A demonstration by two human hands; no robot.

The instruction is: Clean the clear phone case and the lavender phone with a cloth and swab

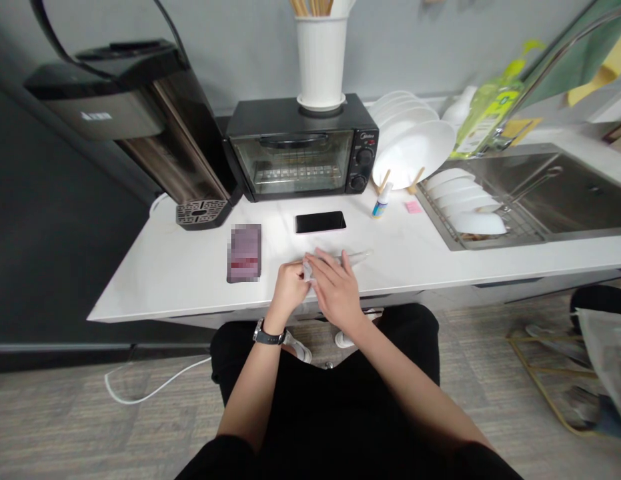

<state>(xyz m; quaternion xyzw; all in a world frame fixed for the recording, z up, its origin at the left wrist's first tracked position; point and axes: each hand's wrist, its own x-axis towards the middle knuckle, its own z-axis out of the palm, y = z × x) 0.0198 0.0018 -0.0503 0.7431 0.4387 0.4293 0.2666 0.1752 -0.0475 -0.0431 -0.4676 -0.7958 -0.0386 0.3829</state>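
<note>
Left grip is closed on a small whitish piece; right grip lies right beside it, fingers fairly straight over a thin pale item. Can't tell if the right one is pinching, or if piece and item are joined. Item's far end sticks out past the right fingers.

Edges: both wrists are at the front edge of the white surface. Phone just beyond the fingers, pixelated purple item to the left, small bottle farther back right. Surface runs on rightward to the sink.

Containers: sink holds stacked bowls; white pot on the toaster oven holds wooden sticks.
</note>
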